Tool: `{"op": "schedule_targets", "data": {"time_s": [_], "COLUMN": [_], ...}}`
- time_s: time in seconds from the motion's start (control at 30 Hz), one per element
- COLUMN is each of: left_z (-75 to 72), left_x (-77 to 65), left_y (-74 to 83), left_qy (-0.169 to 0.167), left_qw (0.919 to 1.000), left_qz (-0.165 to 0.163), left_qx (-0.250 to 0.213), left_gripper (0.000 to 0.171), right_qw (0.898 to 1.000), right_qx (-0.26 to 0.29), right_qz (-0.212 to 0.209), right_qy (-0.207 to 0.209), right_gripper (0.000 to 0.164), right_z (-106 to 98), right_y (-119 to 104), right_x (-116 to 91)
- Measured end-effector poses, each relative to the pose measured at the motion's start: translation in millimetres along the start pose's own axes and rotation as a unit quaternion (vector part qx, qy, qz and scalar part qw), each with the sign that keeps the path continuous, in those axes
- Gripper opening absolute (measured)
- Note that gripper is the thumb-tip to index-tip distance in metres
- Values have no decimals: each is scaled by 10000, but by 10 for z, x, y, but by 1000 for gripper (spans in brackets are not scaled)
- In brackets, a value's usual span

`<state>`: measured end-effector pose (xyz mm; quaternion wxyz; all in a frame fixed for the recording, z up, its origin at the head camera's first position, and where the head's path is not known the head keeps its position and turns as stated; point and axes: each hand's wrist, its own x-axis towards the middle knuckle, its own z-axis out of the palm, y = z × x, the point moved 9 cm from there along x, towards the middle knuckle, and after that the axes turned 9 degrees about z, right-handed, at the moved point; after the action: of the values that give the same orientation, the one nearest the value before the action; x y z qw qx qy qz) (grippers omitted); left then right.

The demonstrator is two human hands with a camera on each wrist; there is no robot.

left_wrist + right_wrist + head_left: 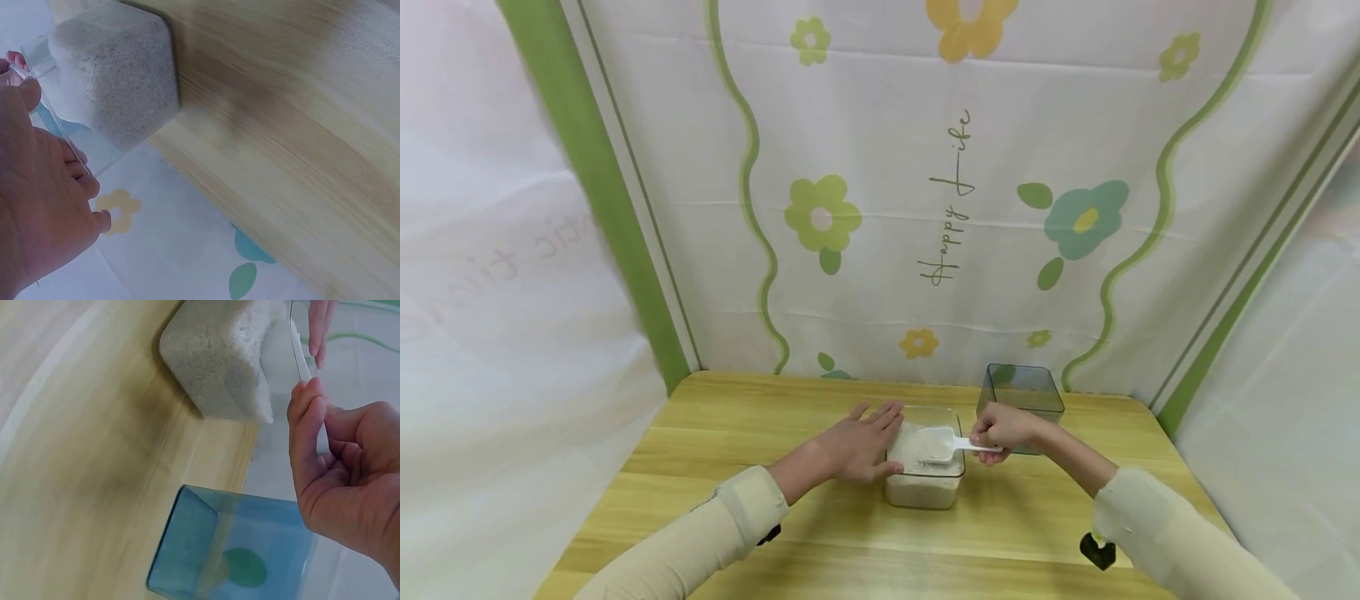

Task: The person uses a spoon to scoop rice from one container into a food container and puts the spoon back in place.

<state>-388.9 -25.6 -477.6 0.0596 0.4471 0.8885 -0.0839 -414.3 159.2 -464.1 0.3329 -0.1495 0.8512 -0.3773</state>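
A clear square container holds pale, rice-like grains and stands mid-table. My left hand rests on its left rim, fingers spread and fairly straight, with the thumb by the front corner. In the left wrist view, the fingertips lie along the clear upper wall. My right hand grips the handle of a white scoop between thumb and curled fingers. The scoop's head lies inside the container at the surface of the grains. In the right wrist view, my fingers wrap the handle just beyond the rim.
A tinted, see-through bin stands right of the container, partly behind my right hand in the head view. The wooden table meets a white flowered curtain at its back edge. More curtains hang on both sides.
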Motion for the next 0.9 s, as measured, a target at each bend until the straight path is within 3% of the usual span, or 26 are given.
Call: {"op": "schedule_targets", "data": {"time_s": [0.37, 0.6, 0.9], "left_z": [-14, -11, -26], "left_x": [-2, 3, -20], "left_y": [3, 6, 13], "left_qy": [-14, 1, 5], "left_qw": [9998, 9999, 9997], "left_qz": [-16, 10, -34], "left_qx": [-192, -171, -240], "left_gripper": [84, 84, 83], "right_qw": [9949, 9933, 9918], "right_qx": [1001, 1108, 1242], "right_qz": [-66, -302, -286], "right_qy": [-97, -153, -93], "right_gripper": [26, 26, 23], "right_z": [-10, -27, -79], "right_y": [199, 144, 104], "right_x": [-85, -196, -267]}}
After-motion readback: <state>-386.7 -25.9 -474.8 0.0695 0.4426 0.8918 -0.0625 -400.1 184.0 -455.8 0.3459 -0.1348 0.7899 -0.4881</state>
